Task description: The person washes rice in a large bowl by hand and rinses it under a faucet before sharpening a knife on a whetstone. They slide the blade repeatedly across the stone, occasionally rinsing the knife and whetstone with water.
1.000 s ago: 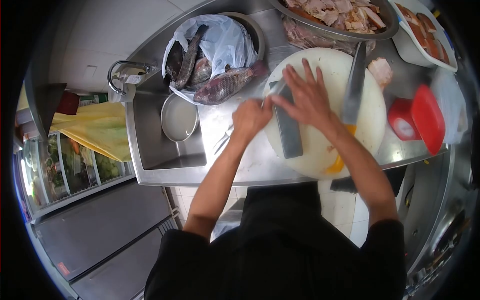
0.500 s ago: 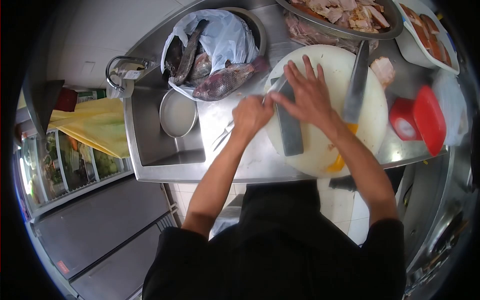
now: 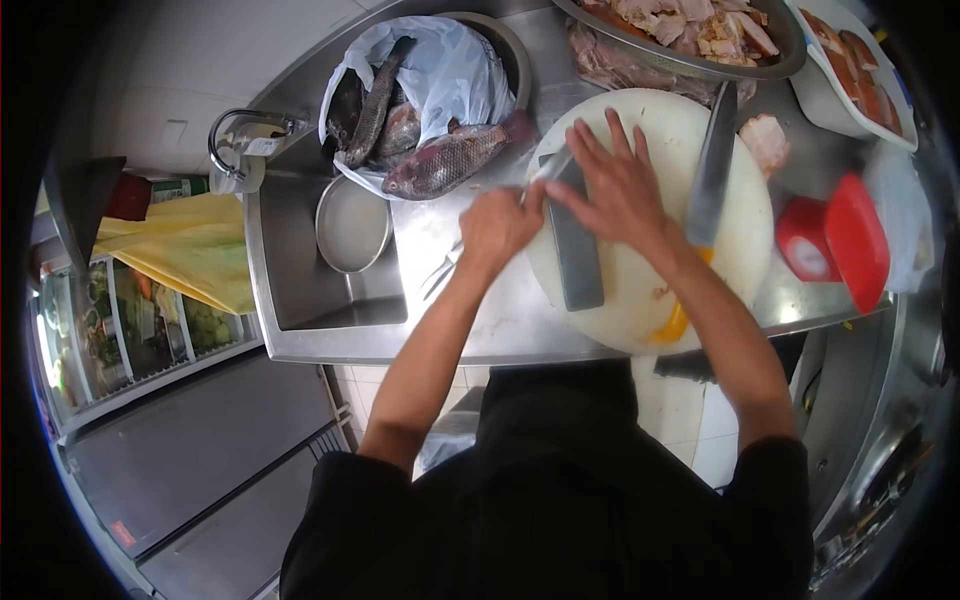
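My left hand (image 3: 500,228) is closed around the end of a metal blade (image 3: 553,167); the rest of that tool is hidden in my fist. The blade lies across the upper end of a grey sharpening stone (image 3: 578,255). Flat and with fingers spread, my right hand (image 3: 622,190) rests over the blade and the stone's top edge. Under both sits a round white cutting board (image 3: 632,300). A large knife (image 3: 712,165) with a yellow handle lies on the board, partly beneath my right forearm. Thin metal prongs (image 3: 440,275) show beside my left wrist.
Whole fish (image 3: 447,163) lie in a plastic bag (image 3: 460,80) beside the sink (image 3: 285,285), which holds a round metal bowl (image 3: 354,225). Cut meat fills a steel colander (image 3: 690,65). A red scale (image 3: 808,240) and a white tub (image 3: 835,100) stand at the right.
The view has shifted very slightly. Both hands keep nearly the same place on the blade and stone.
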The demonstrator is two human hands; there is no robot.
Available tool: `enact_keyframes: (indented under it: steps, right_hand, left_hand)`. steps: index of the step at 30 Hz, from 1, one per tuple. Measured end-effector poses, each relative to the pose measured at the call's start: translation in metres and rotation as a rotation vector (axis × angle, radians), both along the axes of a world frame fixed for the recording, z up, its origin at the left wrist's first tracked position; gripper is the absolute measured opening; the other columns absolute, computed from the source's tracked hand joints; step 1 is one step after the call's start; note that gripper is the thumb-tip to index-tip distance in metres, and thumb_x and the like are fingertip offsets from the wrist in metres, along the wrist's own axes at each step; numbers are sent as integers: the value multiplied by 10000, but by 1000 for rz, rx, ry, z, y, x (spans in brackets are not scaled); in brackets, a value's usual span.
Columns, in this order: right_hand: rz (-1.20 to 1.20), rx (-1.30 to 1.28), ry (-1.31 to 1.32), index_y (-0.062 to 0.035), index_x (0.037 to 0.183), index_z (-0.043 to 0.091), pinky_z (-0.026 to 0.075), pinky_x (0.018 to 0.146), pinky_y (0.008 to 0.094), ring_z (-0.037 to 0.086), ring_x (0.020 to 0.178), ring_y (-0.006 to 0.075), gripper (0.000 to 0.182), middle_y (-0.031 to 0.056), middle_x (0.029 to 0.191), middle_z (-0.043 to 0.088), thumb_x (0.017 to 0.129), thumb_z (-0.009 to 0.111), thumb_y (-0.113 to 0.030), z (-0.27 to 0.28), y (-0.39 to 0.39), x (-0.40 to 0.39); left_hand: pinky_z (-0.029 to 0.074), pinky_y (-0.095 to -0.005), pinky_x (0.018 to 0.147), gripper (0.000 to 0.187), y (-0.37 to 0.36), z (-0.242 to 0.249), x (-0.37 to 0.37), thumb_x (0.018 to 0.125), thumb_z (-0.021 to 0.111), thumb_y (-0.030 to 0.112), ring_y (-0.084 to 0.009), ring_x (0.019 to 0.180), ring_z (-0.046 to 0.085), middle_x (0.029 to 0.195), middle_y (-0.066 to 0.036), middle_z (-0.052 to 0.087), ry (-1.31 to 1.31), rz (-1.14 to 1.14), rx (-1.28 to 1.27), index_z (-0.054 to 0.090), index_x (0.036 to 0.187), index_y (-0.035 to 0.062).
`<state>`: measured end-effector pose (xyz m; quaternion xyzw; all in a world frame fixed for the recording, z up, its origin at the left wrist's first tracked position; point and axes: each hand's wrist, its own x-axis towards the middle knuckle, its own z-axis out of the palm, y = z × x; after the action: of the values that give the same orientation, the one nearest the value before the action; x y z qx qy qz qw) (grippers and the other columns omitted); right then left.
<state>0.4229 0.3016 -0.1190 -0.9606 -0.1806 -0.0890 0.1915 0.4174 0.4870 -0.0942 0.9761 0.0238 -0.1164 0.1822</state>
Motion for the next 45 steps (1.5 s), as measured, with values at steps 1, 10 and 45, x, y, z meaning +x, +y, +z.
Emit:
enact_keyframes:
  steps: [1, 10, 45]
  right_hand:
    - [-29, -23, -4, -20, 1436, 474, 180, 1158, 624, 258, 1465, 401, 738, 134, 1508, 454, 922, 566, -541, 1, 1, 9]
    - [42, 139, 174, -7, 1422, 482, 175, 1155, 634, 249, 1470, 408, 720, 152, 1506, 445, 920, 581, -515, 19, 9, -123]
    - [-14, 141, 21, -23, 1410, 508, 147, 1168, 625, 267, 1462, 407, 719, 119, 1475, 496, 924, 559, -551, 5, 8, -45]
  left_hand:
    - [530, -510, 707, 615, -2, 2, -1, 959, 475, 569, -444, 772, 677, 731, -247, 673, 5, 5, 10, 720, 746, 46]
    - [519, -518, 589, 596, 16, 15, -128, 966, 515, 513, -437, 588, 645, 602, -246, 621, 142, 14, -28, 697, 660, 35]
    - [525, -509, 728, 593, 7, 11, -43, 966, 468, 561, -451, 781, 670, 739, -251, 672, 186, 22, 44, 732, 808, 54]
